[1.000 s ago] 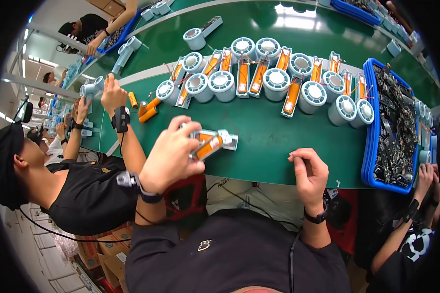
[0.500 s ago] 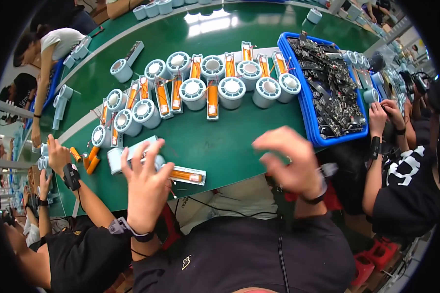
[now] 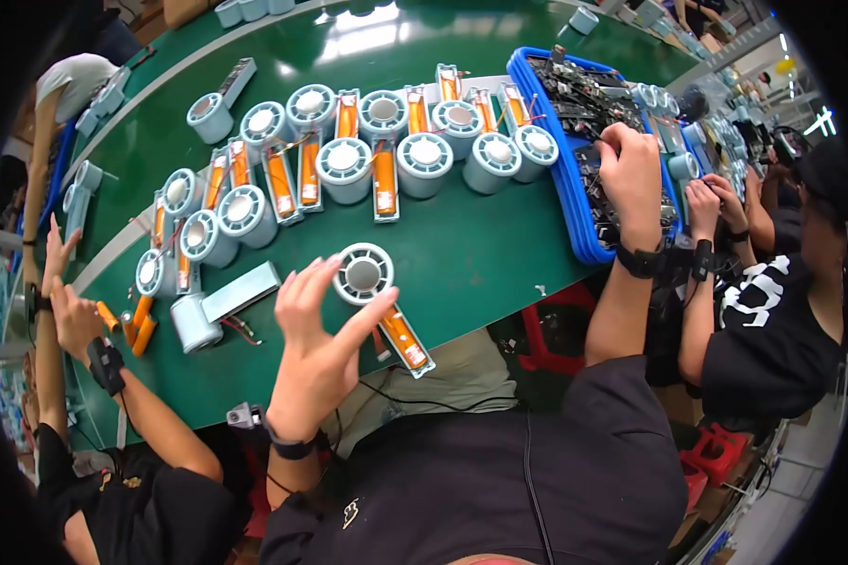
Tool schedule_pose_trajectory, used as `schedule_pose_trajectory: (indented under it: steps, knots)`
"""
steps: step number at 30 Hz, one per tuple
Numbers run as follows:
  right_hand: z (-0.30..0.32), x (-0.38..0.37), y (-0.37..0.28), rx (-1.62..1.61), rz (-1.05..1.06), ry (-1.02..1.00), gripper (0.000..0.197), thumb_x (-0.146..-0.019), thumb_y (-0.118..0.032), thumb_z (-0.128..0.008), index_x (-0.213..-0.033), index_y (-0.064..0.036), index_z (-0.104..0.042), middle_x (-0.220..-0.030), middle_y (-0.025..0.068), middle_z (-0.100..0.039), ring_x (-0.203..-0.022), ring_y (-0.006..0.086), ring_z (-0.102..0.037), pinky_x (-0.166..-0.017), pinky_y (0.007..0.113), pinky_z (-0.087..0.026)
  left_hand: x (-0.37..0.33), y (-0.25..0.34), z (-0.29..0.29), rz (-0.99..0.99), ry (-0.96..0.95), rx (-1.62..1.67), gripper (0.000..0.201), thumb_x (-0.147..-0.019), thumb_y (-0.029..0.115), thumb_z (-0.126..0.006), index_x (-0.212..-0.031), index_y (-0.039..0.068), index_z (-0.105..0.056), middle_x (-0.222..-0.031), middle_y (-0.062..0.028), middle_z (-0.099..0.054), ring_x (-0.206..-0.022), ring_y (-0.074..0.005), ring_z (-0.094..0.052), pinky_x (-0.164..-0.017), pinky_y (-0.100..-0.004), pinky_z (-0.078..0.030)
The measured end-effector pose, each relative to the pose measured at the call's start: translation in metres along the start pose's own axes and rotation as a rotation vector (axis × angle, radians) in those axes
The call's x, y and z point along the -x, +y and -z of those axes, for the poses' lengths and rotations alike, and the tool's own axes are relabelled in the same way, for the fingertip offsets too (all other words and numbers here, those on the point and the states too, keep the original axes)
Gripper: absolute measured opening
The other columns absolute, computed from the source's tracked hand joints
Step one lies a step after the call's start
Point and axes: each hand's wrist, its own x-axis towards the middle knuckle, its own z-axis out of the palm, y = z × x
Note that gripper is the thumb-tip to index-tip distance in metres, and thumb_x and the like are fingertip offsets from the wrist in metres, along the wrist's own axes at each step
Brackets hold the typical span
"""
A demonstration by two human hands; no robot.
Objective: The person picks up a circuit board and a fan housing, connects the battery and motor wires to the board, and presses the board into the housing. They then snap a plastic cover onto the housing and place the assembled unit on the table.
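Note:
My left hand (image 3: 316, 330) is open, fingers spread beside a pale blue fan unit (image 3: 365, 273) with its round grille facing up. The thumb crosses the rim; I cannot tell whether it presses on it. From the round head, an uncovered handle with an orange battery (image 3: 403, 337) extends toward me at the table's front edge. My right hand (image 3: 628, 179) reaches into a blue bin (image 3: 575, 221) heaped with black circuit boards (image 3: 575, 99). Its fingers are closed and bent down among the boards; what they pinch is hidden. Left of my left hand lies another pale blue unit (image 3: 240, 292).
Rows of pale blue fan units (image 3: 344, 162) with bared orange batteries stand across the green table (image 3: 481, 245). Loose orange batteries (image 3: 141, 325) lie at the left, by a co-worker's hand (image 3: 75, 325). At the right, another co-worker's hands (image 3: 711, 202) work beside the bin.
My right hand has moved from above the table's front to the right, into the bin. The fan unit by my left hand has shifted and turned, its handle now pointing toward me.

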Motion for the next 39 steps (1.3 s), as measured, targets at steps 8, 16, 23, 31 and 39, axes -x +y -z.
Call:
schedule_pose_trajectory:
  steps: [8, 16, 23, 31, 39]
  knots:
    - [0.042, 0.088, -0.158, -1.375, 0.669, 0.028, 0.025, -0.065, 0.002, -0.079, -0.088, -0.0065, -0.080, -0.088, 0.0082, -0.070, -0.070, 0.0240, -0.061, -0.062, 0.034, -0.049, 0.004, 0.031, 0.019, 0.057, 0.308, 0.588, 0.043, -0.076, -0.008, -0.072, -0.118, 0.003, -0.070, -0.122, -0.0171, -0.062, -0.099, -0.0312, -0.068, -0.087, -0.0412, -0.057]
    - [0.032, 0.126, -0.197, -1.412, 0.484, -0.146, 0.018, -0.074, 0.001, -0.082, -0.090, -0.0014, -0.073, -0.085, 0.0109, -0.071, -0.067, 0.0226, -0.061, -0.059, 0.033, -0.047, 0.047, 0.019, 0.006, 0.146, 0.280, 0.567, 0.026, -0.097, 0.003, -0.066, -0.121, -0.002, -0.056, -0.107, -0.0181, -0.059, -0.083, -0.0223, -0.065, -0.071, -0.0331, -0.062]
    - [0.017, 0.118, -0.193, -1.120, 0.502, -0.210, 0.018, -0.078, 0.001, -0.080, -0.094, 0.0004, -0.071, -0.087, 0.0120, -0.071, -0.062, 0.0218, -0.061, -0.057, 0.031, -0.048, 0.023, 0.018, -0.015, 0.400, 0.414, 0.922, 0.035, -0.085, -0.014, -0.066, -0.113, -0.001, -0.049, -0.106, -0.0164, -0.066, -0.076, -0.0191, -0.065, -0.070, -0.0298, -0.057]
    - [0.016, 0.116, -0.208, -0.996, 0.188, -0.192, 0.013, -0.088, 0.005, -0.072, -0.100, 0.0010, -0.069, -0.084, 0.0126, -0.071, -0.069, 0.0208, -0.067, -0.060, 0.031, -0.052, 0.018, 0.015, -0.022, 0.392, 0.055, 1.032, 0.022, -0.101, -0.005, -0.054, -0.114, 0.004, -0.039, -0.112, -0.0197, -0.065, -0.066, -0.0069, -0.052, -0.061, -0.0224, -0.046]
    - [0.016, 0.119, -0.228, -1.271, 0.277, -0.185, 0.016, -0.086, 0.012, -0.071, -0.098, 0.0023, -0.069, -0.086, 0.0125, -0.071, -0.070, 0.0203, -0.070, -0.058, 0.028, -0.055, 0.012, 0.025, -0.022, 0.506, 0.189, 1.174, 0.028, -0.106, -0.001, -0.047, -0.134, -0.002, -0.048, -0.109, -0.0094, -0.065, -0.079, -0.0121, -0.063, -0.071, -0.0259, -0.053]
